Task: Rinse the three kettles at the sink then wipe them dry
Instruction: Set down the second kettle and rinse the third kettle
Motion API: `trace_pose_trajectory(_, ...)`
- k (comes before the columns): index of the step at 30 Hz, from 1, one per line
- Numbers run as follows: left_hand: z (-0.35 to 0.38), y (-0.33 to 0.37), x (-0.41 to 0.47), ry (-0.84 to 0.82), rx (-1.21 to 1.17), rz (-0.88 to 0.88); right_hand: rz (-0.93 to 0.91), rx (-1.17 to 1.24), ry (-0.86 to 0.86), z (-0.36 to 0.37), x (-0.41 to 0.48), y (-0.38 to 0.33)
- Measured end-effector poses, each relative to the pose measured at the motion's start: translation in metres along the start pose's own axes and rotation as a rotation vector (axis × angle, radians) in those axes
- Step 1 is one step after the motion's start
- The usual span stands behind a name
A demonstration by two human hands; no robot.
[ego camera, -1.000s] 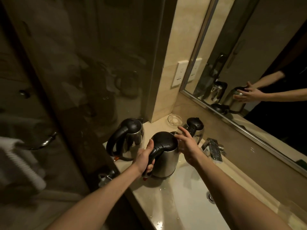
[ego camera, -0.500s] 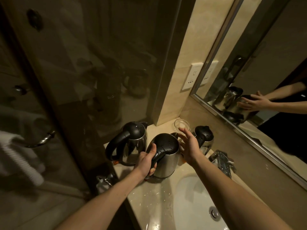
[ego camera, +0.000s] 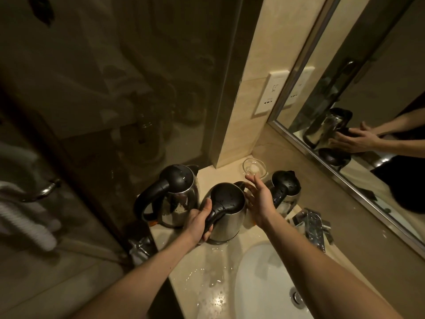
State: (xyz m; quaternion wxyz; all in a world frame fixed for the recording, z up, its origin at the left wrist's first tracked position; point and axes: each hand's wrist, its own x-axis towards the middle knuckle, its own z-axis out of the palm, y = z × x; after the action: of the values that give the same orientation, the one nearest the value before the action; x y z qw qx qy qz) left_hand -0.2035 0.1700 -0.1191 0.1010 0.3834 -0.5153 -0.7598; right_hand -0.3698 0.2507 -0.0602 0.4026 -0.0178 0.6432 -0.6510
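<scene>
Three steel kettles with black lids and handles stand on the beige counter. The middle kettle (ego camera: 226,215) is upright beside the basin, and my left hand (ego camera: 199,221) grips its black handle. My right hand (ego camera: 258,199) is open with fingers spread against that kettle's right side, near the spout. The left kettle (ego camera: 173,194) stands by the glass partition. The right kettle (ego camera: 285,192) sits behind my right hand, near the tap (ego camera: 310,224). Water drops show on all the lids.
The white sink (ego camera: 259,284) lies at lower right with its drain (ego camera: 297,298). A small glass dish (ego camera: 254,168) sits in the counter corner. The wet counter (ego camera: 207,279) has puddles. A mirror (ego camera: 368,100) runs along the right; a dark glass partition (ego camera: 103,100) stands on the left.
The view has shifted left and down. The middle kettle has moved off the basin onto the counter, still held by my left hand. My right hand opened flat beside it.
</scene>
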Motion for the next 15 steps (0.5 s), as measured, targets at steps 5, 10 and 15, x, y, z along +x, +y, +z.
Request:
trace_pose_trajectory(5,0.000,-0.008,0.002,0.034,-0.032,0.008,0.010,-0.019,-0.015,-0.002,0.005,0.009)
trace_pose_trajectory(10,-0.002,-0.020,0.006,0.016,0.026,0.045,0.003,-0.026,-0.015,-0.002,0.003,0.011)
trace_pose_trajectory(15,-0.004,-0.016,0.005,0.019,0.103,0.047,0.006,-0.044,-0.027,-0.002,0.005,0.014)
